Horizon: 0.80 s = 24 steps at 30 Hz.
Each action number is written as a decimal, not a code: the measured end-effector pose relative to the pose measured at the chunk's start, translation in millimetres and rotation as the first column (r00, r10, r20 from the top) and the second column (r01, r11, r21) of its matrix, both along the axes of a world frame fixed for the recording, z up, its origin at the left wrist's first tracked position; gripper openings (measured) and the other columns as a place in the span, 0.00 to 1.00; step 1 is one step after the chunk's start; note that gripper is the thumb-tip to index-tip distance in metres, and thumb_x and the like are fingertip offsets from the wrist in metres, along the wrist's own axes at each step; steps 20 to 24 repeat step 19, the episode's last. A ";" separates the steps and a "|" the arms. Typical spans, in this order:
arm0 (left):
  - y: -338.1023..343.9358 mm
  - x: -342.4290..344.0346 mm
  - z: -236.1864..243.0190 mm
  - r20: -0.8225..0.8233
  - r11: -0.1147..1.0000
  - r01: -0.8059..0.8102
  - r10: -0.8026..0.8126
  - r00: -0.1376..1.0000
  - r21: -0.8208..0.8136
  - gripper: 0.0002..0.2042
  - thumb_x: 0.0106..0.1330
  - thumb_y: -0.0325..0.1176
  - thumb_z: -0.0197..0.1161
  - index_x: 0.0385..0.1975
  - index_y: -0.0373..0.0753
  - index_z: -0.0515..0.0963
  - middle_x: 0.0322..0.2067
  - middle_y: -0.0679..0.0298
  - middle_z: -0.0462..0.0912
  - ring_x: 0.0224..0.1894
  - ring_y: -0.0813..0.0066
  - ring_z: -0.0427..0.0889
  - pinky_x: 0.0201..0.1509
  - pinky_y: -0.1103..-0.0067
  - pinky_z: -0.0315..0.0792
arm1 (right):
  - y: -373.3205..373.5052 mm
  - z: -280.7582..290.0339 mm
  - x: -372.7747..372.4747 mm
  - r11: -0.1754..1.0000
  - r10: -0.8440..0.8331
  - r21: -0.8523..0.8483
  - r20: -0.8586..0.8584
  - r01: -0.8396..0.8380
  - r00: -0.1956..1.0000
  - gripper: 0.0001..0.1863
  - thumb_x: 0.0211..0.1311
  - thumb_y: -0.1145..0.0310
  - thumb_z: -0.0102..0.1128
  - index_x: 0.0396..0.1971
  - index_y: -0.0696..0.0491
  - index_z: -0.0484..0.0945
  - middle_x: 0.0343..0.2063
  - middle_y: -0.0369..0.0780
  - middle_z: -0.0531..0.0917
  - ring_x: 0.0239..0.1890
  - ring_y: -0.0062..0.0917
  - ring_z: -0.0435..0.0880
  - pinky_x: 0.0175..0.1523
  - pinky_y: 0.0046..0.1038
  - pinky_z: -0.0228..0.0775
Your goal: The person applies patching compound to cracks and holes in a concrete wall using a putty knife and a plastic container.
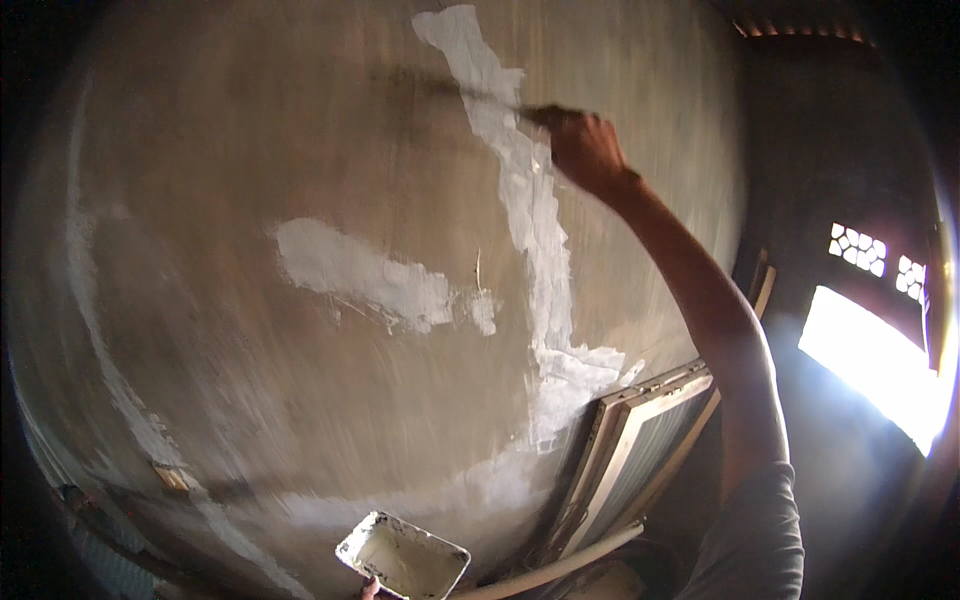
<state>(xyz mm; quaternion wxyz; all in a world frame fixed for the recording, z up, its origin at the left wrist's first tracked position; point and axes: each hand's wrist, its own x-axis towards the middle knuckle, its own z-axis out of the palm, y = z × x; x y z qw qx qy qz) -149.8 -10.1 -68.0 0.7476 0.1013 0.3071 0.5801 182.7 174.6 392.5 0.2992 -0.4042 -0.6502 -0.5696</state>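
Note:
Raised to the upper middle, my right hand point(588, 152) is closed round the dark handle of what looks like a putty knife point(540, 113). Motion blurs its blade, which reaches left over a long pale strip of filler point(540, 235) on the brown wall point(400, 180). At the bottom edge, a thumb of my left hand point(371, 588) presses on the rim of a rectangular tray point(458, 560). Whitish paste lies inside the tray, and its rim is smeared. The rest of my left hand is hidden or out of view.
A second filler patch point(365, 277) lies on the wall left of the strip. Wooden frames point(625, 420) lean against the wall at the lower right, beside a pale pole point(575, 562). Bright light enters through an opening point(870, 360) at the far right.

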 end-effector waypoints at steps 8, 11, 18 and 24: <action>-7.0 -13.9 -1.0 0.047 0.999 -0.037 0.035 0.998 0.037 0.20 0.63 0.40 0.47 0.50 0.33 0.62 0.46 0.55 0.68 0.46 0.64 0.68 0.50 0.69 0.65 | 26.6 132.0 -73.3 0.967 0.071 0.249 -0.034 -0.061 0.997 0.23 0.47 0.81 0.42 0.44 0.45 0.73 0.38 0.43 0.78 0.36 0.35 0.78 0.39 0.35 0.71; -24.5 -14.3 9.1 -0.497 0.854 0.082 0.219 0.840 0.514 0.21 0.61 0.37 0.51 0.51 0.31 0.60 0.46 0.56 0.68 0.47 0.67 0.68 0.50 0.71 0.65 | 45.0 146.3 -80.2 0.972 -0.058 0.227 0.013 0.054 0.998 0.18 0.50 0.77 0.45 0.41 0.46 0.75 0.36 0.43 0.78 0.34 0.35 0.79 0.36 0.34 0.73; -14.4 -29.1 -14.4 -0.370 0.982 -0.027 0.095 0.924 0.185 0.28 0.55 0.25 0.58 0.55 0.35 0.55 0.48 0.55 0.67 0.48 0.67 0.67 0.50 0.75 0.65 | 40.8 55.1 -72.3 0.990 -0.029 0.143 0.185 0.003 0.982 0.23 0.44 0.82 0.46 0.43 0.46 0.74 0.39 0.44 0.77 0.38 0.35 0.78 0.38 0.33 0.73; -14.3 -27.0 -16.0 -0.370 0.984 -0.018 0.084 0.925 0.179 0.28 0.55 0.25 0.58 0.55 0.35 0.55 0.48 0.55 0.67 0.48 0.67 0.67 0.50 0.75 0.65 | 41.1 52.1 -69.0 0.990 -0.037 0.137 0.186 0.011 0.982 0.23 0.44 0.82 0.46 0.43 0.46 0.74 0.39 0.44 0.77 0.38 0.35 0.78 0.38 0.33 0.73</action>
